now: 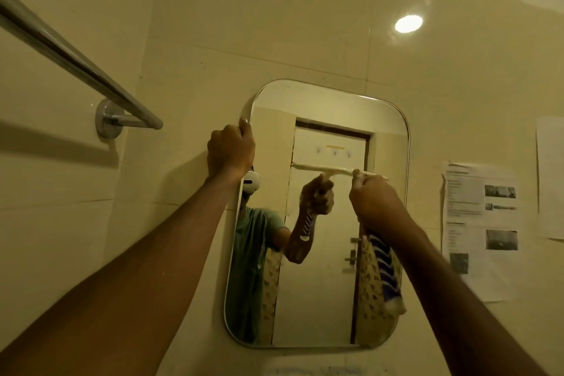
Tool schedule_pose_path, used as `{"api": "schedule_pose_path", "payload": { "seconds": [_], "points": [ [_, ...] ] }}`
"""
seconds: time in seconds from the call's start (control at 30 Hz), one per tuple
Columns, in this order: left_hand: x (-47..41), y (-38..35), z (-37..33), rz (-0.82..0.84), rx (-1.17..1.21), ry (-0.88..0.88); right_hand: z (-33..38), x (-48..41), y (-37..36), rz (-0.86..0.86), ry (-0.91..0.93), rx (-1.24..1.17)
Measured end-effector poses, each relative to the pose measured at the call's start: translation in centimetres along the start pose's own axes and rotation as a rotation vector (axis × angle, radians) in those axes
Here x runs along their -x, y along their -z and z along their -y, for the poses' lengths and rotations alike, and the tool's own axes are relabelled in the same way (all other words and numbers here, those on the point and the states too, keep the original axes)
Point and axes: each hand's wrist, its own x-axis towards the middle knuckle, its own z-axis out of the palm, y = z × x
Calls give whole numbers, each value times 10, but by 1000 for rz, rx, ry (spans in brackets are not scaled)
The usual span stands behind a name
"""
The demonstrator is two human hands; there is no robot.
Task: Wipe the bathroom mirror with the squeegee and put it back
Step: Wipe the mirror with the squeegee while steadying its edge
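The squeegee (317, 167) rests with its pale blade level against the upper half of the mirror (335, 107), its handle clamped in the curled fingers of the right hand (375, 201). The left hand (230, 151) grips the mirror's upper left edge. A metal towel rail (76, 61) juts from the wall at left; printed sheets (480, 223) hang on the tiles at right.

Glossy tiles (274, 24), polished metal rail (76, 61)
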Motion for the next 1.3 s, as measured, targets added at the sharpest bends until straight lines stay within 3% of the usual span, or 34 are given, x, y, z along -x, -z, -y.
{"api": "schedule_pose_path", "payload": {
  "seconds": [0.1,0.2,0.33,0.47,0.63,0.97,1.3],
  "points": [
    [-2,-1,2,-9,1,4,12,-9,17,16,56,77],
    [0,-2,4,-15,-3,-5,45,-48,46,-94,134,50],
    [0,-2,5,-13,-16,-17,68,-75,58,-154,40,-35],
    [3,0,5,-3,-15,-39,26,-36,22,-93,67,-5],
    [9,2,5,3,-12,-21,-25,34,-24,-33,-49,-5],
    [22,-1,16,-26,-34,-14,16,-25,13,-114,52,-103],
    [42,3,20,-32,-67,26,-51,69,-44,24,-43,36]
  ]
}}
